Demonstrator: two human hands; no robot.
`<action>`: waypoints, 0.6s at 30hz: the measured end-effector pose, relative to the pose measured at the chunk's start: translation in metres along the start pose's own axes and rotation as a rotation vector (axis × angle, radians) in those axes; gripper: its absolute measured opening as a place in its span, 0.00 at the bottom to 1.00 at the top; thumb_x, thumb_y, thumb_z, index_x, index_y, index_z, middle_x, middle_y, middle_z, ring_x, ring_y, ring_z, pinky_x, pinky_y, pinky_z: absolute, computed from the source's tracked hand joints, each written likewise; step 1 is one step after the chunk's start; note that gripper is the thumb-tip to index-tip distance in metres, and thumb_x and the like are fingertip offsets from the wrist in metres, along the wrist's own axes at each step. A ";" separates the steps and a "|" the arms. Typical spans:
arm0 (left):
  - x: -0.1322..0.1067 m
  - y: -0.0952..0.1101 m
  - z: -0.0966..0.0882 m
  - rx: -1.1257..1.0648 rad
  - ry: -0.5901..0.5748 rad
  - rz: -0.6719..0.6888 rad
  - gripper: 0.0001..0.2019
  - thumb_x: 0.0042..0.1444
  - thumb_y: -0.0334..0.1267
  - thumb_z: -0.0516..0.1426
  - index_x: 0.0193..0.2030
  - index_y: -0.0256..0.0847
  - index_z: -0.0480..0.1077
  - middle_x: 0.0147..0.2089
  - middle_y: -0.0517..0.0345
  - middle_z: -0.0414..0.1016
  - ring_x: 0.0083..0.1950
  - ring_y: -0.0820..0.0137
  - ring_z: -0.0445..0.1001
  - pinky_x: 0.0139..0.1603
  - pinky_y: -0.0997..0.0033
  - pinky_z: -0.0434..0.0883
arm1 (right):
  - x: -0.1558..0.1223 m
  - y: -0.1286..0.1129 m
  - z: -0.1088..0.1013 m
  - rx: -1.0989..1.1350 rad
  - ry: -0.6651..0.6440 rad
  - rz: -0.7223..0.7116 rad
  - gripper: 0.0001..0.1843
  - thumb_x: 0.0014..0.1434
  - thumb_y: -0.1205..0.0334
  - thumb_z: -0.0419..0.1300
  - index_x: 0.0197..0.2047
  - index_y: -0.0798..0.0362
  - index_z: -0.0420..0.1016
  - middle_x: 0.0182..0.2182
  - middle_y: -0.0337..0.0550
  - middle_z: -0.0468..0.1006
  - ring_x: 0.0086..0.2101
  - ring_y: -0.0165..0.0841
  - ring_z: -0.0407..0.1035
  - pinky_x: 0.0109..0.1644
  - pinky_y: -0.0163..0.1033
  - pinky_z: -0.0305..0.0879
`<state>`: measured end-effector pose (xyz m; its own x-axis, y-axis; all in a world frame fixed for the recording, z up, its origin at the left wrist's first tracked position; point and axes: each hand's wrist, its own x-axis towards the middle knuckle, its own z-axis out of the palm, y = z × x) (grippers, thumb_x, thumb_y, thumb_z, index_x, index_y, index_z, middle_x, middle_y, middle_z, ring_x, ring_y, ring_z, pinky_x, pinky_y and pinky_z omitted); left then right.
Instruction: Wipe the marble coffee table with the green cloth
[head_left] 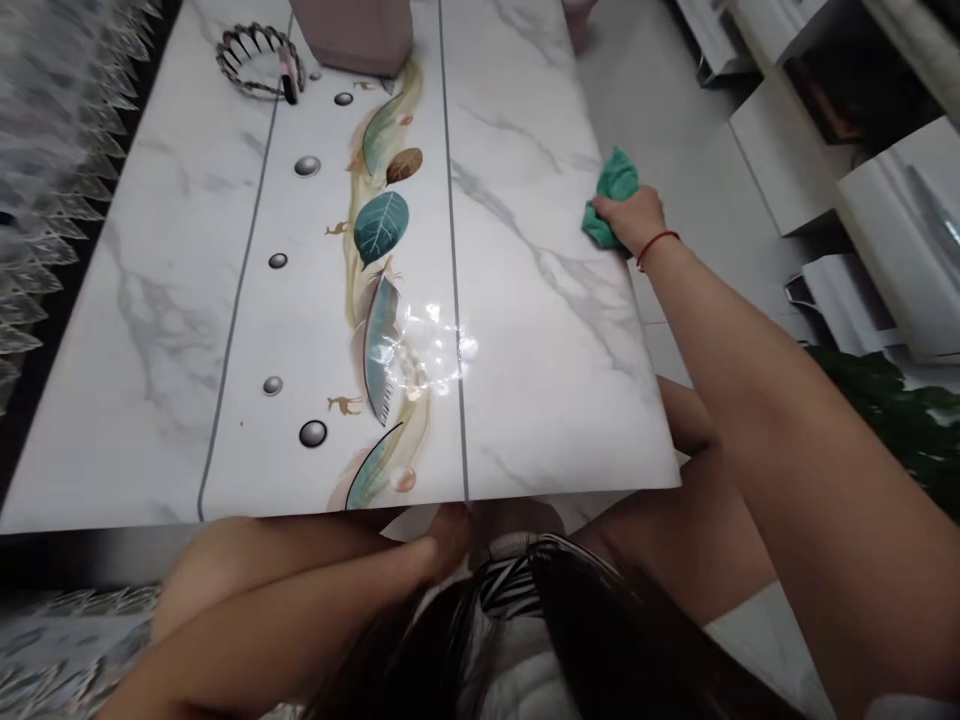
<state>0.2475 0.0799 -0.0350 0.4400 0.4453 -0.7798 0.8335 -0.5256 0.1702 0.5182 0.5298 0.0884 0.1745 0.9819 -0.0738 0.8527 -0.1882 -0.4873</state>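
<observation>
At the table's right edge, my right hand (637, 215) grips a crumpled green cloth (618, 176). The cloth presses against the marble-patterned tabletop (525, 420), and part of it sticks out past the edge. A red string bracelet (657, 248) circles the right wrist. My left hand (450, 535) is down by my lap, just below the near edge of the table; its fingers are mostly hidden, so whether it holds anything cannot be seen.
On the far left of the table lie a braided headband (255, 60) and a small pink-and-black tube (289, 78). A pinkish box (356, 35) stands at the far end. White cabinets (787, 150) and a green plant (885, 420) are to the right; a lace-trimmed cover (60, 150) is left.
</observation>
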 end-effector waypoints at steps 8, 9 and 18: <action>-0.005 0.003 -0.014 0.044 -0.085 0.026 0.24 0.81 0.21 0.56 0.73 0.27 0.89 0.70 0.26 0.90 0.75 0.43 0.87 0.79 0.50 0.77 | -0.090 0.048 -0.013 0.131 -0.023 0.222 0.17 0.76 0.53 0.74 0.55 0.60 0.88 0.54 0.59 0.91 0.56 0.46 0.86 0.73 0.53 0.84; -0.005 0.003 -0.015 0.044 -0.082 0.028 0.24 0.80 0.22 0.57 0.73 0.29 0.89 0.69 0.27 0.90 0.75 0.43 0.87 0.77 0.50 0.78 | -0.103 0.055 -0.014 0.137 -0.029 0.226 0.15 0.74 0.52 0.74 0.51 0.57 0.88 0.50 0.57 0.91 0.54 0.48 0.87 0.71 0.54 0.85; -0.008 0.001 -0.026 0.066 -0.134 0.032 0.23 0.82 0.23 0.56 0.75 0.21 0.85 0.74 0.23 0.87 0.77 0.42 0.85 0.79 0.50 0.76 | -0.207 0.132 -0.008 0.245 -0.043 0.143 0.18 0.65 0.42 0.73 0.45 0.47 0.81 0.44 0.52 0.90 0.48 0.50 0.86 0.53 0.53 0.90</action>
<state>0.2534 0.0949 -0.0128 0.4141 0.3293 -0.8486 0.7940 -0.5866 0.1598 0.5990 0.3016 0.0463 0.2588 0.9469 -0.1907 0.6758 -0.3186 -0.6647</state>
